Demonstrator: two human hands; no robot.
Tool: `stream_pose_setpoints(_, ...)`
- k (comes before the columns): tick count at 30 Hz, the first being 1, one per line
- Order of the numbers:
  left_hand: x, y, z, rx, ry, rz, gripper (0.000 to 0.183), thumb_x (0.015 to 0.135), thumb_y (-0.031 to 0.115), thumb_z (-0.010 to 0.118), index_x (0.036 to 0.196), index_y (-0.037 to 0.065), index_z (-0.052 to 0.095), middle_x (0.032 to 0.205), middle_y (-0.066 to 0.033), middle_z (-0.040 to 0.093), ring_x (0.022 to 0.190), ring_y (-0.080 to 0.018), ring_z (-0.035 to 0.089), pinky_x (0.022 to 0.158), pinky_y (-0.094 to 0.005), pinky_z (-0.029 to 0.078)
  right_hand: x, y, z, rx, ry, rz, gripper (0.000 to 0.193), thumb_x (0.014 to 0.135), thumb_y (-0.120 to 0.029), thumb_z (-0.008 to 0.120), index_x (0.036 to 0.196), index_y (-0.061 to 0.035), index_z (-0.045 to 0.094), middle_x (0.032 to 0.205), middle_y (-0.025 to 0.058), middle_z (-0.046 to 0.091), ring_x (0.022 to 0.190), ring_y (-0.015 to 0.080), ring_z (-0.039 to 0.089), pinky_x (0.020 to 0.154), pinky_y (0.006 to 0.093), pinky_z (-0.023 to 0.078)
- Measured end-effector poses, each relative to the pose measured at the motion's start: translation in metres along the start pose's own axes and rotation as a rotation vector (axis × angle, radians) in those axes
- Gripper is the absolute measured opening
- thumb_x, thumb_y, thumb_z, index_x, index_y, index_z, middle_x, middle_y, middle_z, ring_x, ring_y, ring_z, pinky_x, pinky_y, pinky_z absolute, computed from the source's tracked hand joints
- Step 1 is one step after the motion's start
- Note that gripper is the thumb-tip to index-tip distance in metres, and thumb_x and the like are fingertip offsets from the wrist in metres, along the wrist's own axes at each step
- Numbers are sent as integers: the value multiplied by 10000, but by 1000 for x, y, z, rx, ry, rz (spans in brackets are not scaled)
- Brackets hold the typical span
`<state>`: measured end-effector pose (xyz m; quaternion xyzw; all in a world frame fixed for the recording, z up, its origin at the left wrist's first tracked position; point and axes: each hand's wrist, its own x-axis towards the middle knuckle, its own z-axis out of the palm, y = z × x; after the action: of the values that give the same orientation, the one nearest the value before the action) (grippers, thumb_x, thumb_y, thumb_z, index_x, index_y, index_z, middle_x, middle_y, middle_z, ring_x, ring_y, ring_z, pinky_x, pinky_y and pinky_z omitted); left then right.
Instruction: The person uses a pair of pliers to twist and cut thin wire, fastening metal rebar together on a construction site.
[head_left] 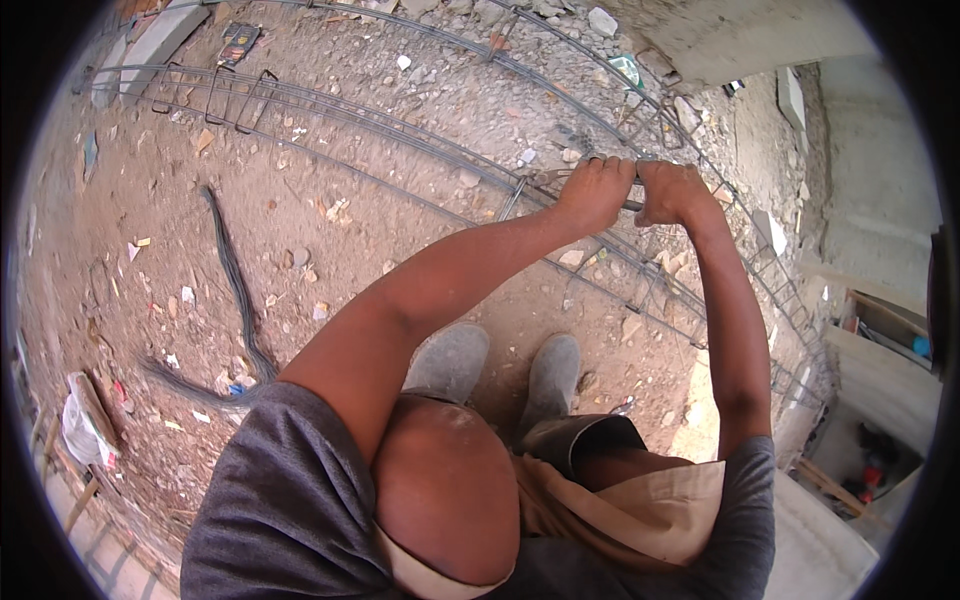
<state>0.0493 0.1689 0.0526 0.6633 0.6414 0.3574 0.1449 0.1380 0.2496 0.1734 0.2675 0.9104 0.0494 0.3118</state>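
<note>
My left hand is closed around a pair of pincers, whose rusty-looking head sticks out to the left, beside a crosswise tie on the steel bars. My right hand is closed right beside it, fingers curled down at the pincers' dark handle ends; its grip is partly hidden. Both hands are above a long rebar cage of thin bars and square stirrups, which runs from the far left to the lower right. Both arms reach forward over my bent knees.
A bundle of dark tie wire lies bent on the dirt at left. A second run of steel bars curves behind the cage. Concrete blocks are at the far left. Rubble covers the ground, and a concrete wall stands at right.
</note>
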Motion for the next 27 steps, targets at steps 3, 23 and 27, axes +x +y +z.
stream_pose_setpoints(3, 17, -13, -11, -270, -15, -118, 331, 666, -19, 629, 971, -16, 502, 916, -236, 628, 887, -411, 636, 766, -497, 498, -1, -13, 8, -320, 320, 35, 210, 816, -124, 603, 1017, -63, 595, 1074, 100, 646, 1091, 240, 584, 1029, 477, 369)
stream_pose_setpoints(23, 27, -13, -17, -259, 70, -167, 432, 714, 67, 660, 1067, -50, 440, 1032, -273, 566, 943, -449, 596, 817, -534, 467, 14, -7, 5, -392, 757, -136, 298, 813, -121, 573, 1102, -52, 592, 1083, 77, 581, 1111, 243, 527, 1037, 477, 353)
stream_pose_setpoints(27, 24, -6, -11, -128, 175, -215, 425, 717, 74, 658, 1070, -41, 451, 1007, -253, 585, 961, -424, 607, 811, -506, 475, 26, 5, 9, -327, 488, -104, 280, 842, -142, 538, 1109, -57, 544, 1028, 71, 583, 1054, 233, 536, 1008, 373, 396)
